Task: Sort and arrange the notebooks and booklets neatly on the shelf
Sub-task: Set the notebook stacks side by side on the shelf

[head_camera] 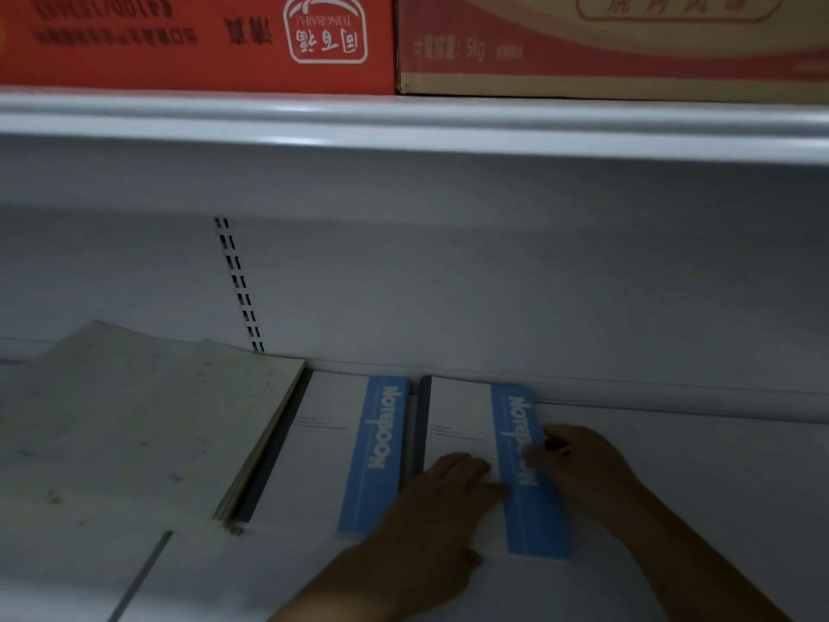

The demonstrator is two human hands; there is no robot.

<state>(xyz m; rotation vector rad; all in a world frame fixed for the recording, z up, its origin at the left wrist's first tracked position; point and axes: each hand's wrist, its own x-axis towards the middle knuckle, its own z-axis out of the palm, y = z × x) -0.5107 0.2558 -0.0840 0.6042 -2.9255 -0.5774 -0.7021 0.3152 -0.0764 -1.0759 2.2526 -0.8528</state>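
Note:
Two white notebooks with blue "Notebook" bands lie flat side by side on the white shelf (673, 464). The left notebook (323, 451) is untouched. On the right notebook (462, 419), my left hand (444, 491) lies flat on the white cover with fingers together. My right hand (578, 460) grips the same notebook at its right edge, fingers over the blue band. A stack of beige booklets (148, 419) lies at the left, its top cover spotted with marks.
An upper shelf edge (403, 123) runs across above, carrying a red carton (197, 38) and a brown carton (605, 42). A slotted upright (240, 285) runs down the back panel. More white sheets lie at the front left (202, 576).

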